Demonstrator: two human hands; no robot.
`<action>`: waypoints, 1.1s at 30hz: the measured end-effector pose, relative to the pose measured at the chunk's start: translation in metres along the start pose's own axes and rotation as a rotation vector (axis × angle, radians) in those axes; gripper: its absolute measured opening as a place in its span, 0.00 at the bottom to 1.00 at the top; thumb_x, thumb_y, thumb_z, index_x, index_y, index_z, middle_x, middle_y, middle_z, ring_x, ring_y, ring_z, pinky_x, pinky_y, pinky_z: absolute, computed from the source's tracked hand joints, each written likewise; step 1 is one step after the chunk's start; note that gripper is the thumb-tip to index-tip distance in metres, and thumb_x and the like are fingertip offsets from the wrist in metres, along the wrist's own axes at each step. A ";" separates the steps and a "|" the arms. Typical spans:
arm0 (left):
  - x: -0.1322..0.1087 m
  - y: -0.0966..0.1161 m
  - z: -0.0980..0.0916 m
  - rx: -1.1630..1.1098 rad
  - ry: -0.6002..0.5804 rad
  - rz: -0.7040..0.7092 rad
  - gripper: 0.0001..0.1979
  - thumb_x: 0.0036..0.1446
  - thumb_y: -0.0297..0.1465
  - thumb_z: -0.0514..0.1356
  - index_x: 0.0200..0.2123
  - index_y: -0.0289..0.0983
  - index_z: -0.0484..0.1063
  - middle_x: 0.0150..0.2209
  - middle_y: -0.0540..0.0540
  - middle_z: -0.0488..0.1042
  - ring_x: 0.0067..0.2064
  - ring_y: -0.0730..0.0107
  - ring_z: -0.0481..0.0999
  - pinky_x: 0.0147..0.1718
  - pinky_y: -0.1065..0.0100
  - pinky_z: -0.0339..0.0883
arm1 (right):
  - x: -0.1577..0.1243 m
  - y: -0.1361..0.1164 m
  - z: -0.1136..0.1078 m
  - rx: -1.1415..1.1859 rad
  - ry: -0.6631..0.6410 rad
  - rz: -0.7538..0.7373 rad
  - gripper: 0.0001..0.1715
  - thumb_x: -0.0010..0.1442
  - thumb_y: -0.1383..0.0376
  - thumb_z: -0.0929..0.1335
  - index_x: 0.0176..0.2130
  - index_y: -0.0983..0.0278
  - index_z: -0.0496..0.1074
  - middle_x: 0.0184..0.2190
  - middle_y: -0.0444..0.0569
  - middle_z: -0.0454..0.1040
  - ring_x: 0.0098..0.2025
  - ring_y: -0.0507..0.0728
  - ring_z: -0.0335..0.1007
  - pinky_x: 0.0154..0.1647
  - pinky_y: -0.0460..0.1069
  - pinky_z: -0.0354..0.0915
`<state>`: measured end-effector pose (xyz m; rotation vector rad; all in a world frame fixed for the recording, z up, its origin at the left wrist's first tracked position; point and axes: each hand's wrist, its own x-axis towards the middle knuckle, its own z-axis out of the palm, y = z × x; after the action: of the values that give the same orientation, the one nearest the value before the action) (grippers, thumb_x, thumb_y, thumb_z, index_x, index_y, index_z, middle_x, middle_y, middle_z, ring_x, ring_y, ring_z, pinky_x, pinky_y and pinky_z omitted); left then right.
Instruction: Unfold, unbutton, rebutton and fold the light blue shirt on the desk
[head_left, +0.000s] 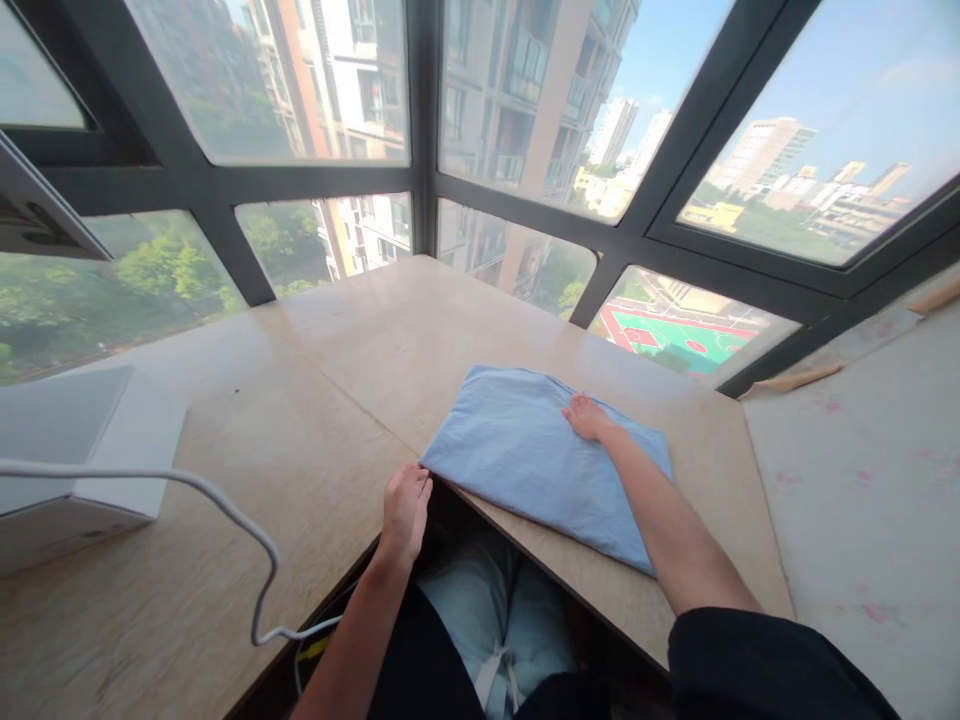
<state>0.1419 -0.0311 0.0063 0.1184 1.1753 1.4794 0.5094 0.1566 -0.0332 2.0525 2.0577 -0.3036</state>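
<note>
A folded light blue cloth [517, 455] lies flat on the wooden corner desk [315, 400], close to its front edge. My right hand [586, 417] rests flat on top of the cloth near its far edge, fingers stretched out. Resting on the desk edge, my left hand [405, 510] has its fingers together and extended, just beside the cloth's near left corner. It holds nothing.
A white box-shaped device [75, 460] sits at the left, with a white cable [225, 510] running over the desk edge. Large windows [525, 110] enclose the desk corner. A pale flowered surface [862, 470] lies to the right. My lap shows below the desk.
</note>
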 end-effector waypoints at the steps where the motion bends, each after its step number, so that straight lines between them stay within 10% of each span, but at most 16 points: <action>1: 0.000 0.002 0.002 -0.020 0.021 -0.023 0.10 0.53 0.18 0.53 0.30 0.38 0.67 0.34 0.46 0.73 0.48 0.72 0.77 0.61 0.62 0.62 | 0.000 0.001 0.001 -0.001 0.001 0.001 0.40 0.70 0.52 0.49 0.69 0.75 0.46 0.71 0.63 0.40 0.73 0.64 0.33 0.69 0.63 0.44; 10: 0.003 -0.008 0.004 -0.135 -0.030 -0.117 0.20 0.62 0.38 0.45 0.46 0.36 0.71 0.55 0.35 0.72 0.60 0.62 0.70 0.58 0.59 0.67 | -0.006 0.008 0.005 -0.076 0.024 -0.037 0.37 0.70 0.57 0.50 0.67 0.79 0.50 0.70 0.68 0.45 0.72 0.67 0.39 0.67 0.63 0.50; 18: 0.027 -0.031 0.029 -0.077 -0.104 0.051 0.11 0.51 0.27 0.65 0.40 0.35 0.73 0.41 0.41 0.80 0.48 0.61 0.79 0.54 0.56 0.70 | -0.012 -0.001 -0.004 -0.091 0.080 -0.095 0.33 0.68 0.61 0.56 0.64 0.81 0.58 0.66 0.72 0.55 0.70 0.66 0.47 0.66 0.61 0.52; 26: 0.036 -0.050 0.065 0.148 0.186 0.174 0.08 0.56 0.28 0.63 0.40 0.35 0.77 0.43 0.44 0.80 0.49 0.61 0.79 0.54 0.57 0.70 | -0.022 -0.032 -0.026 -0.014 0.134 -0.092 0.33 0.69 0.58 0.56 0.64 0.77 0.58 0.67 0.68 0.55 0.70 0.64 0.48 0.67 0.56 0.50; 33: -0.002 -0.053 0.093 0.312 -0.168 0.431 0.17 0.62 0.27 0.57 0.53 0.40 0.74 0.56 0.45 0.74 0.62 0.63 0.68 0.64 0.56 0.58 | -0.014 -0.101 -0.057 0.171 0.227 -0.139 0.30 0.71 0.52 0.50 0.59 0.65 0.64 0.59 0.58 0.69 0.62 0.61 0.63 0.59 0.52 0.58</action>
<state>0.2399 0.0113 0.0154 0.7337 1.2859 1.6047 0.4083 0.1595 0.0242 2.1313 2.3921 -0.2899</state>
